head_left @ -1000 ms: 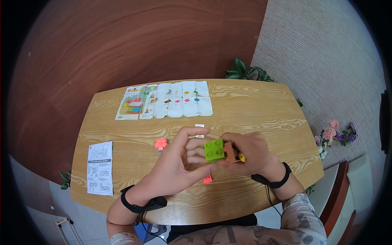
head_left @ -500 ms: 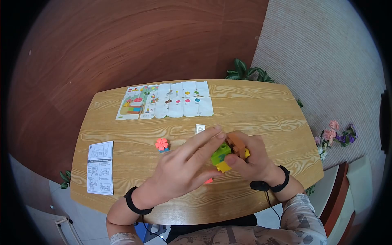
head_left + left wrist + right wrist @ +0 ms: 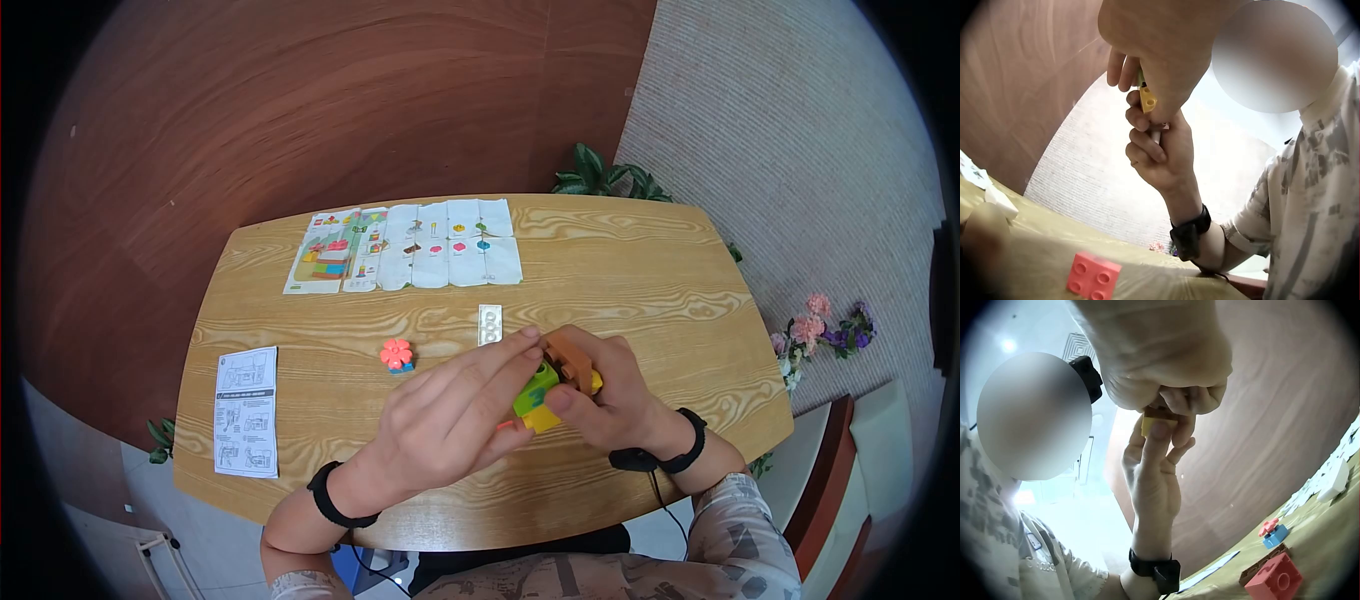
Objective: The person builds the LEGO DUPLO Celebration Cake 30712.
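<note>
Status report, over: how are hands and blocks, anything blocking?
Left hand and right hand gripping block stack. Stack raised above table. Nothing visibly in the way.

A small cluster of toy bricks (image 3: pixel 536 392) is held up over the counter (image 3: pixel 650 270), tilted, with the left fingers (image 3: pixel 490 372) and right fingers (image 3: pixel 595 348) both gripping it. I can make out a lime-green brick (image 3: pixel 537 388) with a darker green marking on its side, and a yellow brick (image 3: pixel 543 418) right against its lower edge. An orange-brown piece (image 3: pixel 569 360) slants beside the green, toward the right hand, with another bit of yellow (image 3: pixel 597 382) just past it. Hands hide the rest.
</note>
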Action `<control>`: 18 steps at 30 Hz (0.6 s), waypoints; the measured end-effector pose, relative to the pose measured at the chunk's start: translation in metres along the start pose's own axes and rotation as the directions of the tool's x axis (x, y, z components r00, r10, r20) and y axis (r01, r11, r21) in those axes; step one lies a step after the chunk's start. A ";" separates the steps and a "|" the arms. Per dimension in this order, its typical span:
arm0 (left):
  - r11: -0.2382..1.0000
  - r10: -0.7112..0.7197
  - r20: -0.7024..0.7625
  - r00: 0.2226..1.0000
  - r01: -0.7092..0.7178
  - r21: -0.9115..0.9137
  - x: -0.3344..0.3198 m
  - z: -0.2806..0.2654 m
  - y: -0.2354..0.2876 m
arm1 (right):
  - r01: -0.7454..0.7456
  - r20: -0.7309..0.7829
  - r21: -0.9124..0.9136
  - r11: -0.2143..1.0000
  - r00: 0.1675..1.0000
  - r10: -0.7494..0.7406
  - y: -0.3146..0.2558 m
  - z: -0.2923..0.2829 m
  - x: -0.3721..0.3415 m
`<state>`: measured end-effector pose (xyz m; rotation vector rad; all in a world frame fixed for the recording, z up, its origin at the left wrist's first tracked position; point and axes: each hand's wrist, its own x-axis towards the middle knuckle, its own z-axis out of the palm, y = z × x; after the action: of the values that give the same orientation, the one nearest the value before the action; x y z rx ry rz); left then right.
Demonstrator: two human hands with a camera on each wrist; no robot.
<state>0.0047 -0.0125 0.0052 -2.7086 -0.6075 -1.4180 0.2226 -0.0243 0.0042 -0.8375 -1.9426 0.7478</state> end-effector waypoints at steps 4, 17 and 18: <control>1.000 -0.014 0.031 0.999 0.014 -0.008 0.003 -0.002 -0.001 | -0.018 0.012 0.011 1.000 1.000 0.018 0.000 0.001 0.000; 0.959 -0.070 0.119 0.990 0.100 -0.265 0.003 -0.014 -0.008 | -0.102 0.172 -0.076 0.992 0.978 0.114 -0.010 -0.018 0.005; 0.953 -0.080 0.118 0.990 0.110 -0.282 0.003 -0.014 -0.008 | -0.112 0.209 -0.079 0.991 0.970 0.126 -0.011 -0.019 0.006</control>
<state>-0.0073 -0.0066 0.0145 -3.0346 -0.5857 -1.5000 0.2344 -0.0226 0.0236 -0.9541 -2.1321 0.8782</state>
